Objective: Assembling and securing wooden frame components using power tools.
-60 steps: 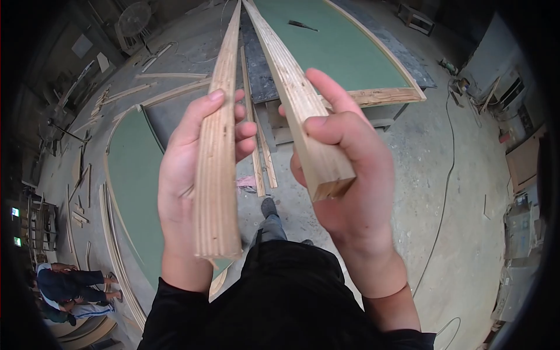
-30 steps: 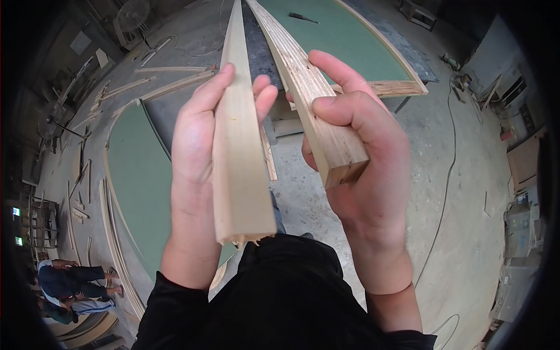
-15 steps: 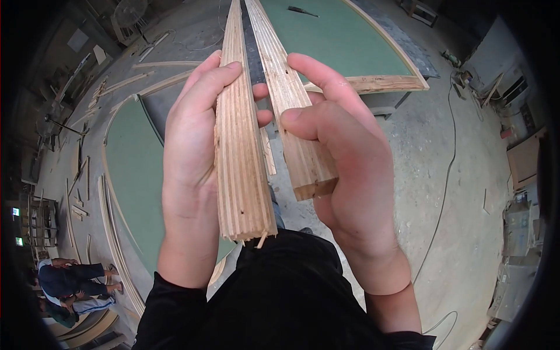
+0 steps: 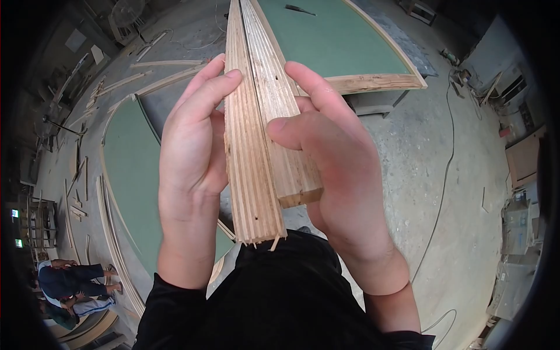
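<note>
Here, the left hand (image 4: pixel 192 157) and right hand (image 4: pixel 335 169) press two plywood strips (image 4: pixel 259 146) together side by side between them, fingers curled over the layered edges, apparently to align their faces; a green curved panel (image 4: pixel 131 175) lies below the left hand.

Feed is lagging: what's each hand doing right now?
Left hand: closed on the longer wood strip.
Right hand: closed on the shorter wood strip.

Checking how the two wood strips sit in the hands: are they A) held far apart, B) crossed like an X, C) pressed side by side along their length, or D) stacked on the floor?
C: the left strip and right strip lie edge to edge, clasped between the left hand and right hand.
</note>
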The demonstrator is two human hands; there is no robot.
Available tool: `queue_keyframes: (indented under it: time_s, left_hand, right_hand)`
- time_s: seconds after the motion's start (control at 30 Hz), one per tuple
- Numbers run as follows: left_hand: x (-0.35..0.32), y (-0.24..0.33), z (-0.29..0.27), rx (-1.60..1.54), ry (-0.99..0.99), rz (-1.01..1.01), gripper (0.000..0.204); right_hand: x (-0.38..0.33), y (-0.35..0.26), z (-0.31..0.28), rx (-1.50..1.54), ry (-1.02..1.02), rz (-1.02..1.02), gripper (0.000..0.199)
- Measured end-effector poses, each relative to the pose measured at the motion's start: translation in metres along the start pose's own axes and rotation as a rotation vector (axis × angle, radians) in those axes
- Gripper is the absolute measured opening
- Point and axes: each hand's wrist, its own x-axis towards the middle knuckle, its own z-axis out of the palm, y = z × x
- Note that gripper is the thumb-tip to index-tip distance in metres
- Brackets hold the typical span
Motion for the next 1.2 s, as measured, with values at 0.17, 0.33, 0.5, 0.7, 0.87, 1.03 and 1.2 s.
queue_keyframes:
  time_s: [0.17,0.33,0.5,0.7,0.87,1.03,1.2]
  left_hand:
    - [0.0,-0.001,0.005,-0.008,-0.044,0.007,0.055]
    - [0.001,0.002,0.005,0.009,-0.013,0.026,0.058]
    - [0.003,0.003,0.007,0.02,-0.023,0.048,0.06]
    - [0.008,0.003,0.004,-0.021,0.008,0.06,0.062]
    - [0.009,0.002,0.007,-0.023,0.015,0.069,0.064]
    - [0.008,0.002,0.007,-0.006,0.0,0.071,0.064]
    - [0.009,0.003,0.005,0.004,0.009,0.071,0.064]
  right_hand:
    - [0.002,0.0,-0.007,-0.15,-0.086,-0.161,0.02]
    - [0.002,0.003,-0.006,-0.077,-0.059,-0.154,0.02]
    - [0.003,0.002,-0.007,-0.105,-0.081,-0.167,0.019]
    - [-0.003,-0.001,0.002,-0.061,0.004,-0.075,0.014]
    - [-0.002,0.001,-0.004,-0.28,-0.044,-0.324,0.014]
    - [-0.001,0.003,-0.011,-0.381,-0.084,-0.405,0.014]
    - [-0.001,0.004,-0.008,-0.407,-0.082,-0.433,0.014]
